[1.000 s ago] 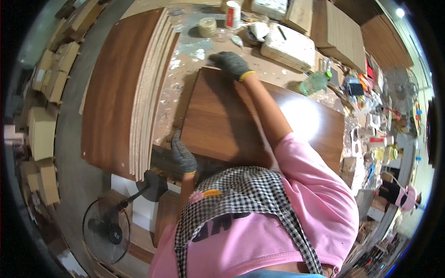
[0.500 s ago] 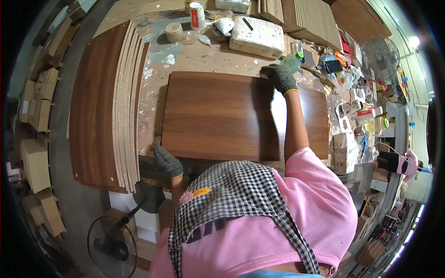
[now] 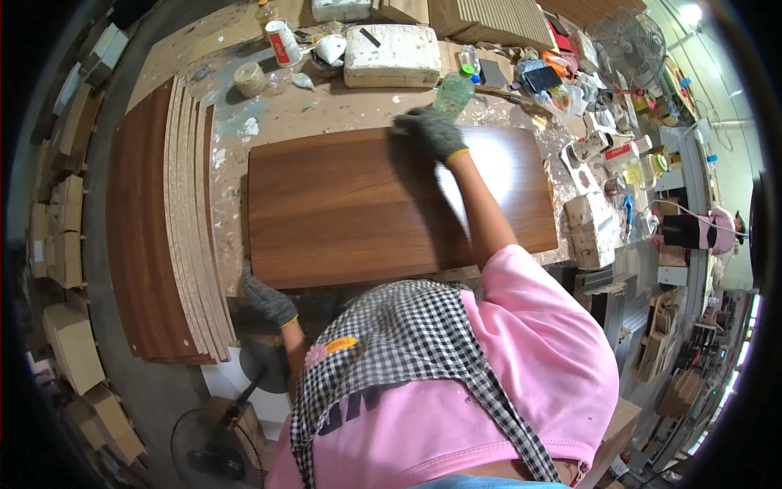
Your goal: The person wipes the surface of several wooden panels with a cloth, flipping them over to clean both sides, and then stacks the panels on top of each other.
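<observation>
A dark brown wood-grain board (image 3: 350,212) lies flat on the workbench in front of me. My right hand (image 3: 432,134), in a dark grey glove with a yellow cuff, is at its far edge. The fingers are curled, and whatever they may hold is hidden. My left hand (image 3: 269,297), gloved alike, is closed around the board's near left corner, with its fingertips partly hidden. Just beyond my right hand, a greenish clear bottle (image 3: 454,94) lies tilted, showing a bright green cap.
A stack of brown boards (image 3: 147,228) stands at the left. Along the bench's back are a white-red can (image 3: 283,43), a tape roll (image 3: 249,80) and a stained white block (image 3: 391,55). Clutter fills the right side. A black fan (image 3: 216,444) stands lower left; another person (image 3: 721,228) is far right.
My right hand has slid left along the board's far edge. The whole view has shifted, so the bench sits further left. My left hand remains at the near left corner.
</observation>
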Available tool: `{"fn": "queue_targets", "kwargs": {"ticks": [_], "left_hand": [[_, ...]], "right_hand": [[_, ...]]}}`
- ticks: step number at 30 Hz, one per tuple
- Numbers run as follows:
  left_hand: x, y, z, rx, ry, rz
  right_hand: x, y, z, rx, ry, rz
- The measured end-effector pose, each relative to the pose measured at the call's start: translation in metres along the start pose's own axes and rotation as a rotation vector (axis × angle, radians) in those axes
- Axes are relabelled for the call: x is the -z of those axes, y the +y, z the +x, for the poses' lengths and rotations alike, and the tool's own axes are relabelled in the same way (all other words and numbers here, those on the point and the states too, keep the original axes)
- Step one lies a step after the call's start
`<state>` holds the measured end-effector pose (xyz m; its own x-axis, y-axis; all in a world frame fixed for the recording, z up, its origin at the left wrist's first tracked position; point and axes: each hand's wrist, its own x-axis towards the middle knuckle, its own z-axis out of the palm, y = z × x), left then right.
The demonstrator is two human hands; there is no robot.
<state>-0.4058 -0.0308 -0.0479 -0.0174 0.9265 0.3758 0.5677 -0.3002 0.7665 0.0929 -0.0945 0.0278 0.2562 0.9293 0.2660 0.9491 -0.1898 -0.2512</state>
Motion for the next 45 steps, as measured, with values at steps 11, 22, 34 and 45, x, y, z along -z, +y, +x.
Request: {"fn": "queue_targets", "kwargs": {"ticks": [11,22,34,45], "left_hand": [[0.000,-0.020,-0.001,-0.048,0.014,0.364],[-0.004,-0.032,0.002,0.075,-0.003,-0.093],[0.002,-0.035,0.003,0.179,-0.167,-0.041],[0.016,-0.056,0.016,0.195,-0.088,-0.008]], "right_hand": [[0.090,0.131,-0.088,-0.529,0.019,-0.215],[0.101,0.187,-0.140,-0.438,-0.036,-0.310],[0.138,0.274,-0.205,-1.173,-0.010,-0.332],[0.138,0.358,-0.298,-1.182,-0.088,-0.488]]}}
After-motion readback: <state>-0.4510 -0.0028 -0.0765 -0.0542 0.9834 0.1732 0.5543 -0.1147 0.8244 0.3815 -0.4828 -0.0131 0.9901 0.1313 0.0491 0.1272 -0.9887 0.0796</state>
